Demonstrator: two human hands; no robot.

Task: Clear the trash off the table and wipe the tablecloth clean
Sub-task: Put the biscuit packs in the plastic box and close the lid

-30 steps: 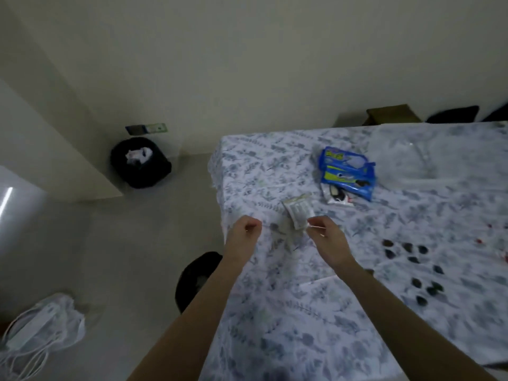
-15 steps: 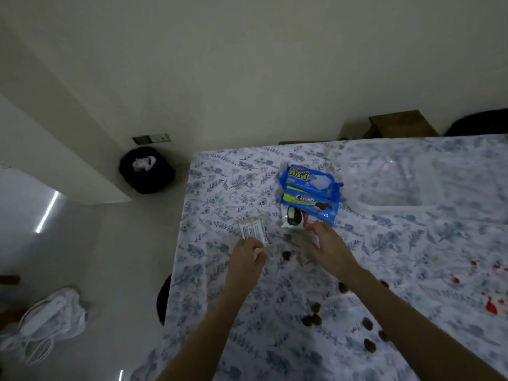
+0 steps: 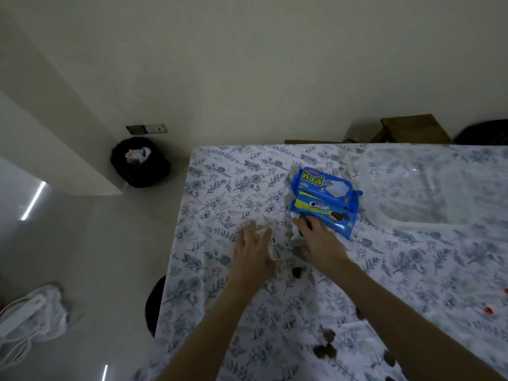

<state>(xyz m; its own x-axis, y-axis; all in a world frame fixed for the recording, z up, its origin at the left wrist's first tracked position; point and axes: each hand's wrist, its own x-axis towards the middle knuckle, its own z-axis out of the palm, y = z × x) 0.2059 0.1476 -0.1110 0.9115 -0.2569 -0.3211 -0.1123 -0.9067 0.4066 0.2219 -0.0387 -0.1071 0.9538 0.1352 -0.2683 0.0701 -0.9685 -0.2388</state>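
On the floral tablecloth (image 3: 220, 188), my left hand (image 3: 253, 254) grips a small pale wrapper (image 3: 270, 240) near the table's left edge. My right hand (image 3: 320, 243) lies just to its right, fingers stretched onto a white wrapper (image 3: 296, 234) that pokes out from under two blue cookie packets (image 3: 324, 199). Dark crumbs (image 3: 297, 272) lie between my wrists, and several more crumbs (image 3: 325, 350) sit nearer to me. Red stains (image 3: 488, 309) mark the cloth at the far right.
A clear plastic container (image 3: 412, 188) lies at the table's back right. A black trash bin (image 3: 140, 163) with white paper in it stands on the floor by the wall, left of the table. A white bag with a cable (image 3: 33, 317) lies on the floor at the lower left.
Both hands have moved forward across the cloth toward the blue packets. The left hand still has the pale wrapper; the right hand now reaches the white wrapper under the packets.
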